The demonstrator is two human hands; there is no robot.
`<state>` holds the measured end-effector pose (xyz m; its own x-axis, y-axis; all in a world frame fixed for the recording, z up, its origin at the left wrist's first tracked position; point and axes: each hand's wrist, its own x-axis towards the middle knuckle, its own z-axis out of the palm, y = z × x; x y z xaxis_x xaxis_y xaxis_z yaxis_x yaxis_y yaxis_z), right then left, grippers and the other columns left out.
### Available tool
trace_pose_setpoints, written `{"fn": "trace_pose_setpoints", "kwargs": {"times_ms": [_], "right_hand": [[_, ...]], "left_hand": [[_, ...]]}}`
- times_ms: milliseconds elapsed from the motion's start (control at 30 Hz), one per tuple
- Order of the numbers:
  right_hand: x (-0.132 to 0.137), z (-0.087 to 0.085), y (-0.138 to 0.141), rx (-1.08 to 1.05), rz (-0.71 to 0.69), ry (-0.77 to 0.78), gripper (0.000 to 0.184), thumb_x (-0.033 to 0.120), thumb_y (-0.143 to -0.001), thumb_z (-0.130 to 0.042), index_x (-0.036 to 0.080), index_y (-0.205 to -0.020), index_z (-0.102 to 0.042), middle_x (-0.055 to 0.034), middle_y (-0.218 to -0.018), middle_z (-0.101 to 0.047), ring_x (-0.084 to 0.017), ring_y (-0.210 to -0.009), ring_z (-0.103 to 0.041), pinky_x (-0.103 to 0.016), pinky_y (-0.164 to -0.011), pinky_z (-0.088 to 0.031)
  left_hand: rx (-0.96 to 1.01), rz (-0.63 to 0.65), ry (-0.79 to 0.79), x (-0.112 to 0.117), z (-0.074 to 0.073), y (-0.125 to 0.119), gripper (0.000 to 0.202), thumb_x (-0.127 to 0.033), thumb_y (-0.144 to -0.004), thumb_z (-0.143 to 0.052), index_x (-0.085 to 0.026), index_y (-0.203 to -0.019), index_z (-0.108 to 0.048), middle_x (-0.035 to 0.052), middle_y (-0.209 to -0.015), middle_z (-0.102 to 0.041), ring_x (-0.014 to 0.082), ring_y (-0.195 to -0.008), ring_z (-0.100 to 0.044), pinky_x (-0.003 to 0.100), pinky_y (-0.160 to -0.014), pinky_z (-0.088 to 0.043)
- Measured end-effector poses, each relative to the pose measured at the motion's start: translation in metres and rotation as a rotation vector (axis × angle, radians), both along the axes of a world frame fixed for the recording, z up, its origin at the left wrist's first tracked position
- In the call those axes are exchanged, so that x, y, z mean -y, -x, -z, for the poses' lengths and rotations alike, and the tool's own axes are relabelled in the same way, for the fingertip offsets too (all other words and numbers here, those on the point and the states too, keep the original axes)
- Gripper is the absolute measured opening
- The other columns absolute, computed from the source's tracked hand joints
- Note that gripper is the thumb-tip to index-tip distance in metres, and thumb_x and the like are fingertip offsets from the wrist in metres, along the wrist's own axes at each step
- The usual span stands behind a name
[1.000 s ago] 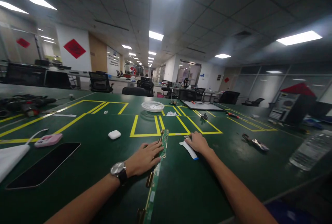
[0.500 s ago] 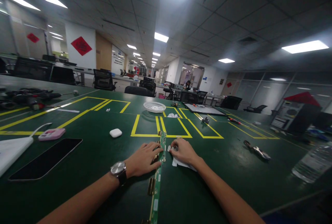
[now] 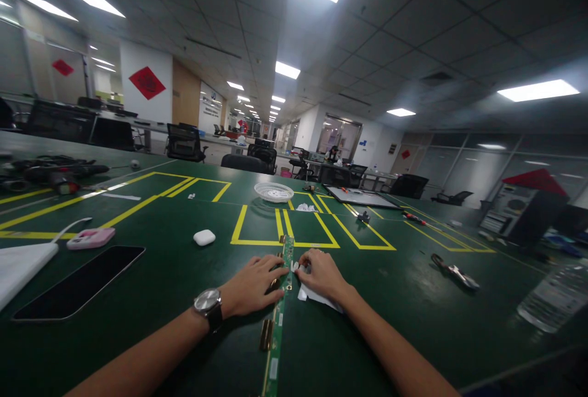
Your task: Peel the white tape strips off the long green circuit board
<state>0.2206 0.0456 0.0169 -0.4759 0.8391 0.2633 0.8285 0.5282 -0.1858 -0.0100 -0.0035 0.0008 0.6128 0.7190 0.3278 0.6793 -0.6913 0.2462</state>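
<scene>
Pinched fingers bring a white strip right up to the board!
Here it is, the long, narrow green circuit board (image 3: pixel 278 331), lying lengthwise in front of the person on the dark green table (image 3: pixel 367 348), gold-brown tabs jutting from its left edge. The left hand (image 3: pixel 250 287) lies across it, fingers spread and gripping nothing that I can see. The right hand (image 3: pixel 322 274), apart from the left, has thumb and fingers pinched on a flat white ribbon strip (image 3: pixel 320 300), its end just beside the board's right edge; whether they touch, I can't tell. Left of the hands, a small white rounded case (image 3: pixel 204 238) and a black flat smartphone (image 3: pixel 80 283); beyond the board, a round white plastic basket (image 3: pixel 274 192).
</scene>
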Motion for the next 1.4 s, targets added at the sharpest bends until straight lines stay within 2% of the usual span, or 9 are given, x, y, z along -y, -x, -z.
{"fn": "trace_pose_setpoints", "kwargs": {"times_ms": [167, 300, 467, 900, 1033, 1133, 1267, 1333, 1400], "right_hand": [[-0.007, 0.007, -0.003, -0.018, -0.055, -0.030, 0.019, 0.033, -0.083, -0.064, 0.018, -0.093, -0.069, -0.0060, -0.093, -0.069, -0.020, -0.088, -0.060, -0.028, -0.076, -0.040], [-0.014, 0.011, -0.006, -0.070, -0.174, -0.037, 0.017, 0.028, -0.083, -0.065, 0.016, -0.095, -0.069, -0.0065, -0.093, -0.067, -0.019, -0.090, -0.059, -0.028, -0.080, -0.041], [-0.019, 0.009, -0.008, -0.099, -0.289, -0.028, 0.013, 0.024, -0.084, -0.063, 0.016, -0.093, -0.068, -0.0057, -0.090, -0.065, -0.018, -0.086, -0.058, -0.027, -0.078, -0.041], [-0.018, 0.007, -0.010, -0.105, -0.284, -0.023, 0.014, 0.027, -0.086, -0.065, 0.017, -0.093, -0.071, -0.0054, -0.088, -0.066, -0.018, -0.084, -0.058, -0.029, -0.078, -0.043], [-0.019, 0.002, -0.014, -0.184, -0.340, -0.023, 0.022, 0.026, -0.093, -0.057, 0.020, -0.110, -0.070, -0.0082, -0.109, -0.068, -0.020, -0.103, -0.059, -0.033, -0.093, -0.044], [-0.017, 0.002, -0.010, -0.224, -0.438, -0.036, 0.030, 0.021, -0.095, -0.051, 0.021, -0.121, -0.066, -0.0083, -0.124, -0.065, -0.020, -0.118, -0.055, -0.035, -0.104, -0.040], [-0.017, 0.006, -0.005, -0.126, -0.540, -0.013, 0.033, 0.017, -0.095, -0.047, 0.022, -0.122, -0.066, -0.0066, -0.127, -0.064, -0.018, -0.120, -0.055, -0.032, -0.106, -0.039], [-0.021, 0.009, -0.008, -0.079, -0.499, -0.028, 0.034, 0.018, -0.096, -0.045, 0.022, -0.123, -0.065, -0.0061, -0.128, -0.064, -0.018, -0.120, -0.056, -0.033, -0.106, -0.039], [-0.028, 0.011, -0.016, -0.042, -0.390, -0.062, 0.034, 0.021, -0.097, -0.042, 0.022, -0.122, -0.065, -0.0063, -0.128, -0.064, -0.019, -0.120, -0.056, -0.035, -0.106, -0.038]], "left_hand": [[-0.036, 0.012, 0.035, -0.002, 0.000, 0.000, 0.048, -0.050, -0.098, -0.045, -0.027, -0.140, -0.049, 0.0091, -0.153, -0.041, 0.0314, -0.141, -0.034, 0.050, -0.110, -0.028], [-0.060, 0.041, 0.084, -0.004, -0.002, 0.001, 0.049, -0.049, -0.099, -0.044, -0.024, -0.141, -0.047, 0.0112, -0.154, -0.040, 0.0296, -0.143, -0.033, 0.050, -0.111, -0.027], [-0.063, 0.059, 0.104, -0.004, -0.005, 0.002, 0.049, -0.050, -0.100, -0.042, -0.026, -0.142, -0.046, 0.0101, -0.155, -0.038, 0.0288, -0.144, -0.030, 0.051, -0.111, -0.026], [-0.037, 0.062, 0.137, -0.005, -0.004, 0.003, 0.049, -0.049, -0.099, -0.044, -0.032, -0.146, -0.040, 0.0067, -0.156, -0.036, 0.0297, -0.145, -0.027, 0.054, -0.111, -0.026], [-0.022, 0.055, 0.150, -0.005, -0.004, 0.003, 0.049, -0.049, -0.099, -0.046, -0.032, -0.144, -0.043, 0.0068, -0.158, -0.032, 0.0299, -0.146, -0.027, 0.055, -0.112, -0.025], [0.054, 0.062, 0.185, -0.006, -0.003, 0.005, 0.050, -0.051, -0.098, -0.047, -0.032, -0.144, -0.044, 0.0050, -0.159, -0.030, 0.0297, -0.145, -0.027, 0.053, -0.114, -0.026], [0.312, -0.011, 0.286, -0.013, 0.001, 0.012, 0.050, -0.050, -0.101, -0.037, -0.029, -0.145, -0.042, 0.0044, -0.159, -0.030, 0.0263, -0.146, -0.026, 0.048, -0.118, -0.021], [0.423, -0.053, 0.326, -0.018, 0.004, 0.014, 0.049, -0.050, -0.101, -0.035, -0.027, -0.143, -0.045, 0.0050, -0.158, -0.032, 0.0261, -0.146, -0.026, 0.047, -0.120, -0.018], [0.488, -0.078, 0.344, -0.021, 0.006, 0.015, 0.047, -0.050, -0.101, -0.035, -0.027, -0.139, -0.048, 0.0049, -0.157, -0.033, 0.0264, -0.145, -0.027, 0.048, -0.120, -0.016]]}}
